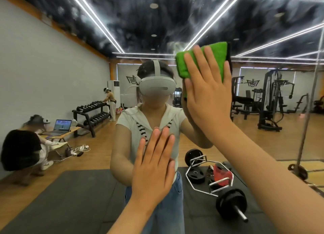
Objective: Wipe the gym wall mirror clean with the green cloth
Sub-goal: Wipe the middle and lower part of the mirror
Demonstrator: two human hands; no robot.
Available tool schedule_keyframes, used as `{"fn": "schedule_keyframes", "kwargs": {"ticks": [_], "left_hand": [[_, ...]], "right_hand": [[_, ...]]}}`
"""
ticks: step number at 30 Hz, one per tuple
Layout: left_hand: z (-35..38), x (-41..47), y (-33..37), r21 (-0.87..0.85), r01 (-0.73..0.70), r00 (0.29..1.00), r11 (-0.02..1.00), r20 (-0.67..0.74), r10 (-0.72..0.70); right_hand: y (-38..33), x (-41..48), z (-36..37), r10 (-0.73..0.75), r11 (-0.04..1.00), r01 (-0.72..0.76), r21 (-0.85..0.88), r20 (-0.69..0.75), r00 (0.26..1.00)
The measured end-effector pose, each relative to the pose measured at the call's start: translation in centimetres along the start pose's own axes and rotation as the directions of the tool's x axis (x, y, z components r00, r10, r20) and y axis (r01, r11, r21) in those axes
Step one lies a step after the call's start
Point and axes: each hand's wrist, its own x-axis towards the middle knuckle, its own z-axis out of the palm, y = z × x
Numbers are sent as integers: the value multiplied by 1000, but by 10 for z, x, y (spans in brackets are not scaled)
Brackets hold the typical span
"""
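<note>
While the right hand [208, 93] lies flat with its fingers straight and slightly spread, it presses the folded green cloth [217, 53] against the gym wall mirror [175, 23], upper right of centre. The cloth shows above and to the left of the fingertips.

Left hand [154, 162]: lower centre, well apart from the right, palm toward the glass, fingers straight and close together, holding nothing. Contact with the glass cannot be confirmed.

Mirror surface: hazy whitish smears across the upper part.

Reflected in the mirror:
- person in a white headset [156, 87]
- trap bar with black weight plates [210, 177] on a dark floor mat [70, 198]
- dumbbell rack [93, 114]
- open laptop [61, 126] on a low bench
- cable machine [273, 97]
</note>
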Motion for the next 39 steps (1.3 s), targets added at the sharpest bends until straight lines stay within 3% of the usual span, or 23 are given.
{"fn": "schedule_keyframes", "kwargs": {"ticks": [6, 11, 16, 19, 21, 24, 26, 30, 31, 35, 37, 39], "left_hand": [[5, -2, 1, 23, 1, 1000, 1000, -21, 0], [7, -3, 1, 26, 5, 1000, 1000, -31, -4], [7, -4, 0, 26, -5, 1000, 1000, -22, 5], [7, -4, 0, 25, -8, 1000, 1000, -14, 8], [7, -3, 0, 26, -7, 1000, 1000, -18, 7], [8, -3, 0, 64, -7, 999, 998, -36, 9], [9, -4, 0, 74, -10, 999, 997, -48, 13], [10, -5, 0, 66, -11, 998, 998, -58, 15], [10, -5, 1, 69, -13, 998, 998, -63, 17], [11, -5, 1, 81, -1, 998, 997, -62, 6], [11, -5, 1, 80, -4, 999, 997, -54, 9], [10, -5, 1, 82, 0, 999, 997, -48, 4]], "right_hand": [[4, -3, 1, -8, 999, 9, 39, -32, 999], [17, -124, -2, 38, 998, -40, 41, 53, 998], [19, -209, -2, -125, 992, 126, 5, 183, 975], [38, -186, -4, -149, 989, 151, 0, 176, 973], [40, -155, -3, 47, 999, -47, 1, 105, 993], [12, -124, 5, 291, 956, -291, 17, 0, 957], [-4, -129, 10, 242, 970, -242, -5, 28, 970], [23, -147, 2, -103, 994, 108, -35, 136, 985], [34, -142, -1, -92, 995, 98, -36, 133, 987], [23, -103, -1, 293, 952, -294, 86, 33, 956], [1, -96, 6, 259, 965, -260, 46, 27, 966], [1, -96, 8, 89, 996, -90, 12, 67, 994]]}}
